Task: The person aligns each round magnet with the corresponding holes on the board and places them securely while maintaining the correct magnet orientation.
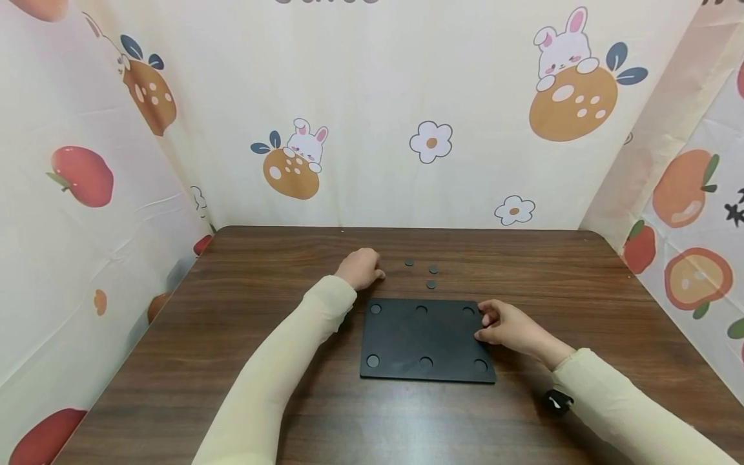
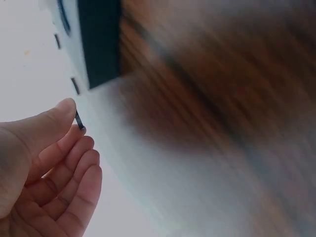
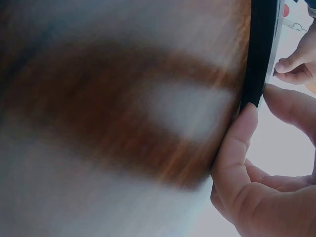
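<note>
A black rectangular board (image 1: 427, 336) with several round recesses lies on the table. Small dark discs fill the two recesses along its left side. Beyond the board's far left corner, my left hand (image 1: 359, 267) pinches a small thin disc (image 2: 79, 120) between thumb and forefinger; the left wrist view shows it edge-on. My right hand (image 1: 508, 327) holds the board by its right edge, fingertips close to the far right corner. Three loose dark discs, one of them a disc (image 1: 431, 284) nearest the board, lie behind it.
The brown wood table (image 1: 279, 258) backs onto a pale curtain (image 1: 372, 84) printed with rabbits, fruit and flowers. Similar cloth hangs at both sides. A small black device (image 1: 559, 401) sits under the right wrist.
</note>
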`<action>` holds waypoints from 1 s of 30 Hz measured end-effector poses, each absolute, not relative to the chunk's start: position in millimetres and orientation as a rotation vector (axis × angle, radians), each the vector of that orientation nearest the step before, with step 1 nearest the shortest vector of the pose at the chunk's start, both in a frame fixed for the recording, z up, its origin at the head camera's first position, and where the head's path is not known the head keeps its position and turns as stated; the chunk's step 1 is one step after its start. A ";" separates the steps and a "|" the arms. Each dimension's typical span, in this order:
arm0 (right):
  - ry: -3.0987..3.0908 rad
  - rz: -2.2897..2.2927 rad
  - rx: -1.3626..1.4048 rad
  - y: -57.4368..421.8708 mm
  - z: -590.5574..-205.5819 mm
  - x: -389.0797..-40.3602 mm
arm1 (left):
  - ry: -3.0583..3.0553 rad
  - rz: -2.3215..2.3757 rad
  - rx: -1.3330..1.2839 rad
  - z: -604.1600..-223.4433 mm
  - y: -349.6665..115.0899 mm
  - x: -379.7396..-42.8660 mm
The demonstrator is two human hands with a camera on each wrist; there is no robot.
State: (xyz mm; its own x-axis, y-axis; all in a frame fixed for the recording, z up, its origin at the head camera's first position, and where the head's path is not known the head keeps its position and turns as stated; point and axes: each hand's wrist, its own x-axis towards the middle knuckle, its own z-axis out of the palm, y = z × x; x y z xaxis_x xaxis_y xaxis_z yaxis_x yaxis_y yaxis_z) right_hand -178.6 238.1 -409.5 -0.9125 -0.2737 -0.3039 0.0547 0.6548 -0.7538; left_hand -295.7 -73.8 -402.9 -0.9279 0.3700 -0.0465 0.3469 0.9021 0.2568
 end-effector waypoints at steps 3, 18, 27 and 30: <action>2.482 -1.152 -0.176 238.2 -410.1 -178.8 | 2.962 0.393 0.600 -400.1 -70.6 -290.6; 2.485 -1.155 -0.179 237.9 -410.2 -178.0 | 2.918 0.451 0.852 -386.8 -53.3 -263.2; 2.487 -1.145 -0.172 238.3 -409.8 -178.3 | 2.876 0.440 0.955 -385.7 -42.1 -250.3; 2.483 -1.147 -0.170 238.5 -409.8 -178.3 | 2.860 0.432 0.985 -386.1 -38.8 -247.3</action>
State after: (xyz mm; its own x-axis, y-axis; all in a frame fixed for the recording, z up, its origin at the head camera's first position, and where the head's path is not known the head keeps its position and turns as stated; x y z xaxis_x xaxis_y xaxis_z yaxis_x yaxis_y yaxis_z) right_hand -178.3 238.5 -409.8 -0.9131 -0.2715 -0.3041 0.0554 0.6563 -0.7525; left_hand -247.3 -38.8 -386.1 -0.7888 0.6145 0.0109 0.5904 0.7526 0.2916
